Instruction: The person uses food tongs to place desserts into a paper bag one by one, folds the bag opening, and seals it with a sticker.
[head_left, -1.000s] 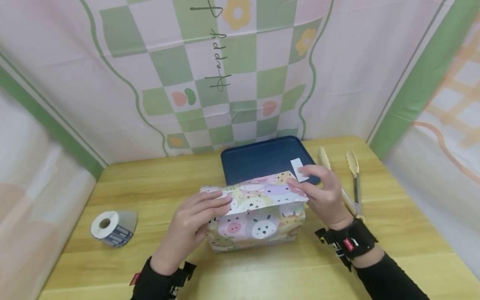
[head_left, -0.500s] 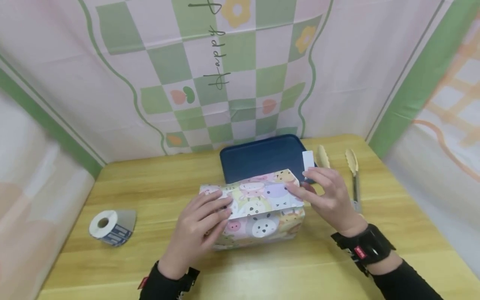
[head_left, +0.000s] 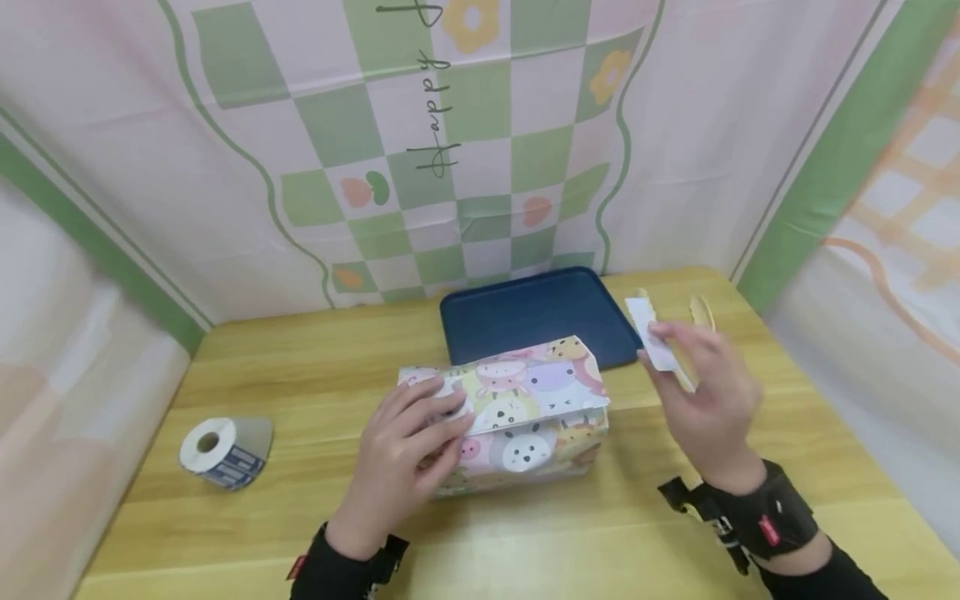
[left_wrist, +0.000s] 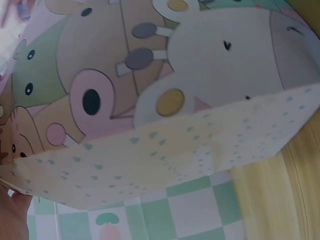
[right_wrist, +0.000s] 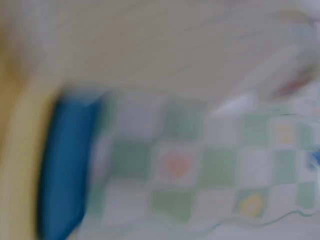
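A paper bag (head_left: pixel 525 454) printed with cartoon animals stands on the table in the head view, its top folded over toward me. At its left end my left hand (head_left: pixel 397 458) grips the folded flap, fingers on top and thumb at the front. The left wrist view shows the animal print of the bag (left_wrist: pixel 200 55) and its dotted inner paper close up. To the right of the bag, my right hand (head_left: pixel 708 404) pinches a small white paper slip (head_left: pixel 648 333) between thumb and fingers, apart from the bag. The right wrist view is blurred.
A dark blue tray (head_left: pixel 525 312) lies behind the bag. Tongs (head_left: pixel 701 312) with beige tips lie at the right, mostly hidden by my right hand. A roll of labels (head_left: pixel 225 454) stands at the left. A patterned cloth (head_left: pixel 480 150) hangs along the table's back edge.
My right hand has moved off the bag's right corner to the right, taking the white paper slip with it. The left hand has stayed on the flap, and the bag has barely shifted.
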